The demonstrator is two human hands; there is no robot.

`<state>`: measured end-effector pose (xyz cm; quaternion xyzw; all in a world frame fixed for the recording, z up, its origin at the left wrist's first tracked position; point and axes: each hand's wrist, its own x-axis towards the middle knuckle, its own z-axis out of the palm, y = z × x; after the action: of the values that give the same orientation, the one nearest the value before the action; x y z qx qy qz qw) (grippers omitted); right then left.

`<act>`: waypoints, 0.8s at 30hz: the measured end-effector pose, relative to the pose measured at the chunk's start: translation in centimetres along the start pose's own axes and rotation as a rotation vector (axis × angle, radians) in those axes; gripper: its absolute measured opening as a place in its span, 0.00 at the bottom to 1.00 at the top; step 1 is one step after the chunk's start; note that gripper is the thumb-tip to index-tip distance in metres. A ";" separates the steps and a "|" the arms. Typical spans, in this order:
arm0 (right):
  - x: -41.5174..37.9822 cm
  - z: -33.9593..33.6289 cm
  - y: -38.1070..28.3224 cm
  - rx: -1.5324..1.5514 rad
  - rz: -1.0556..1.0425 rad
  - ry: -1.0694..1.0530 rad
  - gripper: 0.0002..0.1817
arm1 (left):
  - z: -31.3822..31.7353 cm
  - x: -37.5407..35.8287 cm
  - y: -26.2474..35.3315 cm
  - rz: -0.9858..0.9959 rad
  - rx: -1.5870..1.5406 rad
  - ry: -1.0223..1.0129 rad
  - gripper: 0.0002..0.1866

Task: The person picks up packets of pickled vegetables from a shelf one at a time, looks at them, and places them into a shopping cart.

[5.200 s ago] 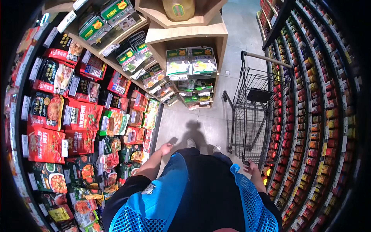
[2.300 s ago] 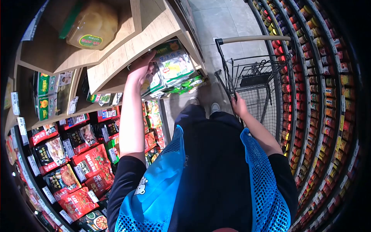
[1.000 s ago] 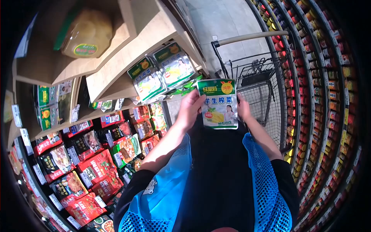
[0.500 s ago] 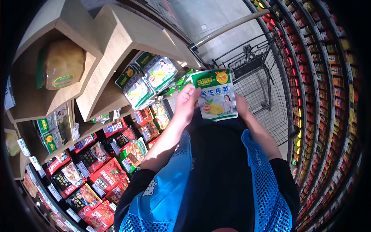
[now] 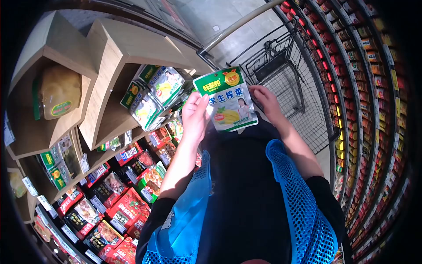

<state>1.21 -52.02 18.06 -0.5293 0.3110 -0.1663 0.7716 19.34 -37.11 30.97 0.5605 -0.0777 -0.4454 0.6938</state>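
My left hand (image 5: 196,115) is closed on the left edge of a flat green and silver packet of pickled mustard (image 5: 229,102), thumb across its front. The packet is tilted slightly, its printed face toward me. My right hand (image 5: 267,104) is beside the packet's right edge, its fingers loosely bent and pointing at the edge. Whether the fingertips touch it is hard to make out. More packets of the same kind (image 5: 163,86) stand in a wooden shelf compartment to the left of my left hand.
A wire shopping cart (image 5: 303,99) with a long handle (image 5: 241,24) is ahead to the right. Pointed wooden shelf boxes (image 5: 103,48) rise on the left, one holding a bulky yellowish pack (image 5: 61,90). Red bags (image 5: 129,207) fill lower shelves. Curved racks of jars (image 5: 373,57) line the right.
The packet and both hands have shifted left in view, and the packet has tilted. My right hand has come from partly behind the packet out to its right edge.
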 end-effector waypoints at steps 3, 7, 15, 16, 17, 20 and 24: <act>-0.7 1.4 -6.4 0.414 0.213 -0.260 0.20 | -0.7 0.5 -0.9 -0.038 0.063 -0.028 0.04; -0.6 1.3 -8.6 0.154 0.094 -0.281 0.17 | 0.4 0.7 -1.1 -0.054 0.410 -0.090 0.07; 1.4 -13.3 10.3 0.569 0.282 0.724 0.11 | -9.5 -2.6 6.7 0.542 0.883 0.445 0.11; 1.4 -15.6 15.7 0.458 0.318 0.769 0.11 | -10.3 -2.3 7.5 0.513 0.980 0.488 0.12; 2.6 -16.9 18.8 0.348 0.343 0.809 0.10 | -12.2 -2.2 7.8 0.517 1.124 0.495 0.14; 5.5 -16.6 22.6 0.186 0.684 0.840 0.12 | -14.7 -1.7 7.9 0.469 1.411 0.532 0.18; 7.7 -14.7 29.2 0.113 0.822 0.734 0.16 | -16.0 -1.8 7.2 0.186 1.652 0.586 0.29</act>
<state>-4.80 -55.77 -14.79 -0.2295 0.7312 -0.0414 0.6411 31.83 -24.70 32.04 0.9662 -0.2391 -0.0270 0.0923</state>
